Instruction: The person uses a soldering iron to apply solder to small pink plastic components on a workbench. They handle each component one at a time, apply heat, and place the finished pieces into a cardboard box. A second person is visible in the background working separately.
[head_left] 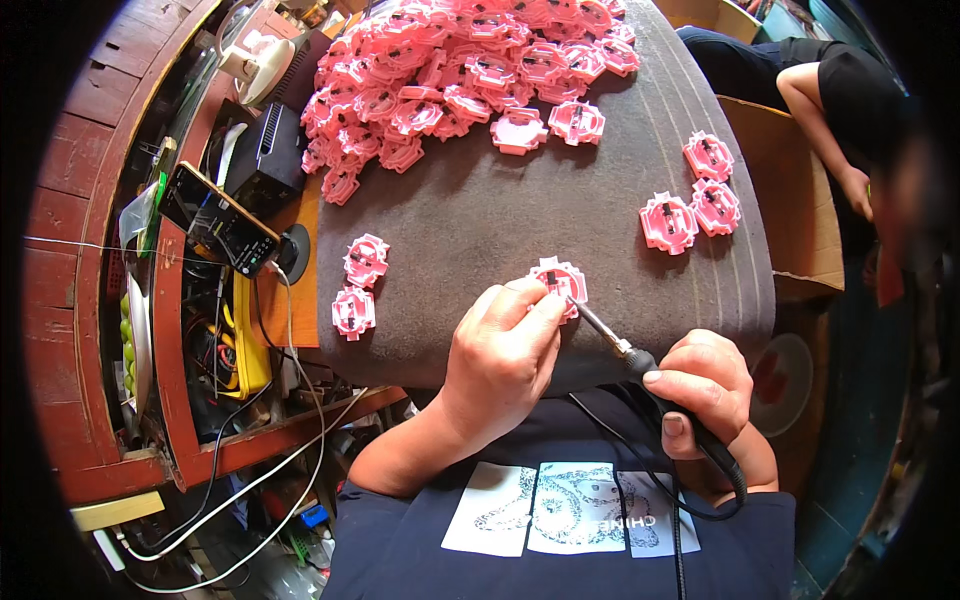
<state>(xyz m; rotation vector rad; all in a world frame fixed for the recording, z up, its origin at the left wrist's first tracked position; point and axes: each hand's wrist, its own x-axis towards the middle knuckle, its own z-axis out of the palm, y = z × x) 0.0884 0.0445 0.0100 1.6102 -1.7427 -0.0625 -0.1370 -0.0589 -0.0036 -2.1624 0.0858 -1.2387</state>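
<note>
Clasped by its black handle in the right hand: soldering iron, tip at a pink part on the grey work surface. Apart from the right, with thumb and forefinger at that part's edge: left hand; impossible to tell whether clamped on it. Leftward of the left hand: two pink pieces. Beyond the right: three pink units. Farthest beyond both hands: pink heap.

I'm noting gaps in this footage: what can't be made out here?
All in the head view:
- Pink part: partly covered by the left hand.
- Soldering iron: tip too small to tell whether it touches.
- Pink pile: cut off by the top edge.
- Phone: screen details too small.
</note>
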